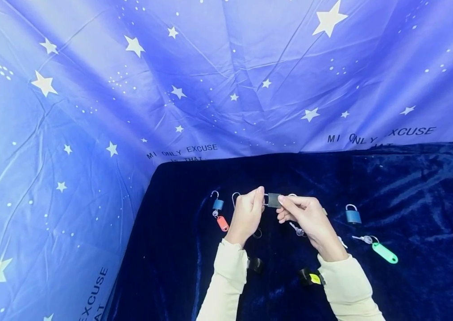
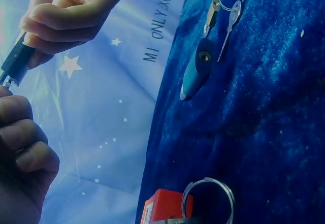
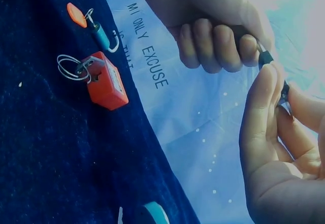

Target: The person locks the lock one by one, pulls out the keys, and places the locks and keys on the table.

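Note:
Above the cloth, my left hand (image 1: 246, 216) holds the shackle end of a dark grey padlock (image 1: 273, 200), its fingers curled in. My right hand (image 1: 308, 220) pinches the padlock's body between thumb and fingers. In the right wrist view, a small dark piece with a pale tip (image 3: 285, 98) shows between the right thumb and fingers; its kind is unclear. The left wrist view has the right hand (image 2: 76, 18) above and the left hand (image 2: 23, 148) below, the padlock (image 2: 19, 56) between them. The shackle is partly hidden by the left fingers.
On the dark blue velvet cloth (image 1: 162, 249) lie a blue padlock (image 1: 218, 204) with key and orange tag (image 1: 222, 223), another blue padlock (image 1: 353, 216), and keys with a green tag (image 1: 384, 253). A red padlock (image 3: 106, 84) with a ring lies nearby. Starry fabric (image 1: 218, 58) hangs behind.

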A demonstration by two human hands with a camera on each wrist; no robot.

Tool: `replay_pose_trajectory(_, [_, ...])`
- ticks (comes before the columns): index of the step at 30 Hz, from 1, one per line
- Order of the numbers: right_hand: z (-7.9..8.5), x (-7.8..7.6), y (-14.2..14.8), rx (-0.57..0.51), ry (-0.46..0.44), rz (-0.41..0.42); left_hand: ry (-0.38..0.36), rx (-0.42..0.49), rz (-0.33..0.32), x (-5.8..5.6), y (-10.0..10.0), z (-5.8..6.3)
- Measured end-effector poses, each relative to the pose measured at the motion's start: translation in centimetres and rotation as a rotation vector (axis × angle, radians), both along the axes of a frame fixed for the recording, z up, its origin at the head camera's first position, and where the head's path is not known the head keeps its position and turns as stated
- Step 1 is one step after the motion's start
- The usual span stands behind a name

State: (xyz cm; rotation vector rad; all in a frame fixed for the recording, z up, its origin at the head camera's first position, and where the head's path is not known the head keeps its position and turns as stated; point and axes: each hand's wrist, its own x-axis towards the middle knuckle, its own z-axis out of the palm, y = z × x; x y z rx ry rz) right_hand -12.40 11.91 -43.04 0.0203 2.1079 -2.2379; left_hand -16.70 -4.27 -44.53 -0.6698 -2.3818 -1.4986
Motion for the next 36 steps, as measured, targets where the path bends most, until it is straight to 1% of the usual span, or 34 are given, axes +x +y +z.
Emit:
replay_pose_trajectory(3, [0.0,0.0,0.0,-0.001,0.010,-0.003,-0.009,0.017,-0.002,0.1,0.1,-0.1])
replay_pose_trajectory(8, [0.1,0.1,0.0,0.014,0.038,-0.009,-0.051,0.042,0.001,0.2,0.5,-0.1])
replay_pose_trajectory(11, [0.2,0.1,0.1,0.042,0.061,-0.004,-0.057,0.039,0.016,0.3,0.7,0.2])
replay_pose_trajectory(12, [0.2,0.1,0.2,0.052,0.068,-0.002,-0.059,0.044,0.016,0.4,0.8,0.4])
replay_pose_trajectory(17, [0.5,0.1,0.3,0.067,0.069,0.008,-0.060,0.077,0.035,1.7,1.1,2.7])
replay_pose_trajectory(19, [0.6,0.2,0.3,0.075,0.059,0.012,-0.062,0.083,0.047,2.2,1.3,3.4])
replay_pose_trajectory(24, [0.7,0.3,0.4,0.095,0.027,0.011,-0.056,0.088,0.085,2.5,1.7,3.3])
replay_pose_trajectory(31, [0.7,0.3,0.5,0.108,-0.016,0.017,-0.052,0.038,0.156,1.0,2.1,-0.7])
replay_pose_trajectory(36, [0.6,0.2,0.7,0.125,-0.020,0.019,-0.049,0.031,0.170,1.2,2.3,-0.9])
